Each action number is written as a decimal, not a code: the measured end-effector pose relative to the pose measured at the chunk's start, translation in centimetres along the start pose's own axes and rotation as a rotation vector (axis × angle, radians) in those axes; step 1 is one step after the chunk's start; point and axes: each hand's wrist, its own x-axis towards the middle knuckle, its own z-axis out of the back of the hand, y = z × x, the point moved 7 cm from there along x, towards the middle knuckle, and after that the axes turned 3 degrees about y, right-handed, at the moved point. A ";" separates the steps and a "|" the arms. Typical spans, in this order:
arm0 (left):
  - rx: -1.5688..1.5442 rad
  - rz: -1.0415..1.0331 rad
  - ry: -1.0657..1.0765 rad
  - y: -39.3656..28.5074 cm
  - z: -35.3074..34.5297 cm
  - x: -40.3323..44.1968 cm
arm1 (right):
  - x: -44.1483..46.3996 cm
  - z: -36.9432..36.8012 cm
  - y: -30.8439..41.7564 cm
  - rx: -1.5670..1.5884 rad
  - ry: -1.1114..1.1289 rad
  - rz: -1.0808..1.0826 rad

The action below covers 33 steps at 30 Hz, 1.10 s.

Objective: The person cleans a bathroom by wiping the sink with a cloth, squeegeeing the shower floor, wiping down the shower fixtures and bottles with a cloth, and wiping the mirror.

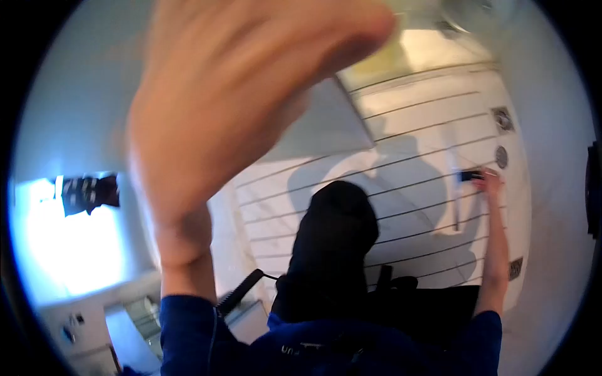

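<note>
My left hand is raised very close to the camera, its back and wrist filling the upper left. Motion blurs it, and its fingers run out at the top edge or are hidden. Low on the right, my right hand is closed around the dark handle of a squeegee. The squeegee's long, pale blade is over the white floor with dark parallel lines; whether it touches is hard to see.
A round drain and a square drain cover lie beyond my right hand. A pale panel stands behind my left hand. My dark-clad knee is in the middle. Dark cloth hangs by a bright window.
</note>
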 end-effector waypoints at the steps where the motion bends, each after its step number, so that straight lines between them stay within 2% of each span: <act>1: -0.011 0.010 0.008 0.1 -0.3 -0.1 | -0.7 4.8 2.5 -0.136 -0.280 -0.052; 2: -0.004 0.007 0.015 0.0 -0.5 -0.1 | -1.2 8.1 4.8 -0.198 -0.404 -0.050; 3: -0.004 0.016 0.020 0.3 -0.5 -0.2 | -2.5 8.8 7.8 -0.308 -0.396 0.045; 5: 0.000 0.025 0.028 0.3 -0.9 -0.5 | -4.4 4.5 11.9 -0.587 -0.045 0.226; 7: 0.007 0.033 0.044 -0.7 -0.7 1.0 | -8.1 -5.1 14.7 -0.539 0.285 0.093; 8: 0.007 0.037 0.056 -0.9 -0.9 1.6 | -8.0 -8.9 13.6 -0.634 0.504 0.314; 9: 0.007 0.043 0.064 -1.1 -0.9 1.5 | -10.2 -15.0 13.7 -0.617 0.610 0.011; 10: 0.010 0.047 0.071 -1.5 -1.1 2.0 | -11.4 -20.5 12.7 -0.487 0.754 0.029; 11: 0.015 0.054 0.079 -1.7 -1.3 2.1 | -13.1 -26.3 13.0 -0.559 0.917 0.071; 12: 0.012 0.061 0.080 -1.9 -1.2 2.3 | -13.8 -31.9 11.1 -0.626 1.017 0.146; 13: 0.022 0.065 0.085 -2.1 -1.3 2.6 | -14.5 -37.2 10.1 -0.521 1.073 0.256; 14: 0.027 0.067 0.082 -2.1 -1.2 2.6 | -15.2 -43.5 8.9 -0.529 0.998 0.948; 15: 0.029 0.071 0.084 -2.2 -1.3 2.7 | -14.7 -48.9 6.1 -0.466 1.026 0.763; 16: 0.029 0.072 0.085 -2.5 -1.4 2.7 | -15.4 -53.2 5.7 -0.161 0.907 0.781; 18: 0.041 0.076 0.091 -3.0 -1.7 2.8 | -15.8 -59.8 0.4 -0.238 0.861 0.426; 19: 0.051 0.075 0.098 -3.4 -1.9 2.8 | -16.7 -61.9 -2.7 -0.167 0.847 0.296; 20: 0.064 0.077 0.094 -3.6 -1.8 3.1 | -17.3 -63.0 -5.7 -0.228 0.715 0.313; 21: 0.061 0.075 0.083 -3.4 -1.6 2.9 | -18.1 -63.9 -5.3 -0.208 0.696 0.323; 24: 0.054 0.079 0.027 -3.5 -0.8 4.0 | -16.6 -61.8 -6.4 -0.188 0.476 0.282; 27: 0.038 0.117 -0.017 -3.1 0.4 4.3 | -14.9 -54.5 -8.9 -0.231 0.241 0.203; 29: 0.050 0.136 0.027 -2.0 1.3 3.5 | -15.5 -49.5 -1.8 0.123 0.314 -0.092; 31: 0.069 0.149 0.131 -0.2 1.3 1.6 | -14.9 -49.5 -2.6 0.263 0.328 -0.259; 33: 0.045 0.175 0.078 1.0 -0.9 -1.5 | -14.0 -48.5 -1.9 0.187 0.333 -0.197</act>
